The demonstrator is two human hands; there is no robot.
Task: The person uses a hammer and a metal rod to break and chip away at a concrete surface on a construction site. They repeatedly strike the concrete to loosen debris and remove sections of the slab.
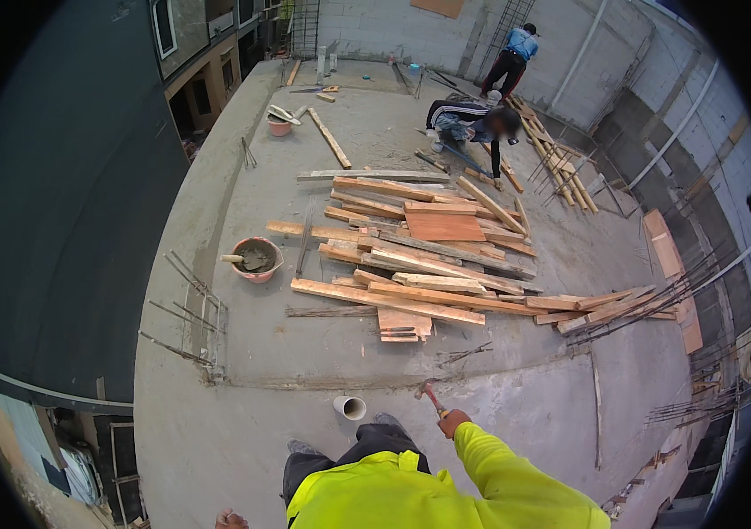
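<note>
My right hand [455,423] is closed round the handle of a hammer [433,398], red along the handle, held out over the concrete slab. The hammer's head is near a rough ridge line in the concrete; whether it touches is unclear. At the lower edge, only part of my left hand [232,520] shows, too cut off to read its fingers. A short white pipe piece [351,407] stands or lies by my shoes, its round opening visible. Beyond the ridge lies a large pile of timber pieces [428,256], with a plywood panel [444,227] on top.
Left of the timber sits a bucket [257,261] of grey mortar with a tool in it. Rebar stubs [190,322] jut up near the slab's left side, which drops away. Behind the pile a co-worker [472,123] bends down; another person [512,62] stands by the far wall.
</note>
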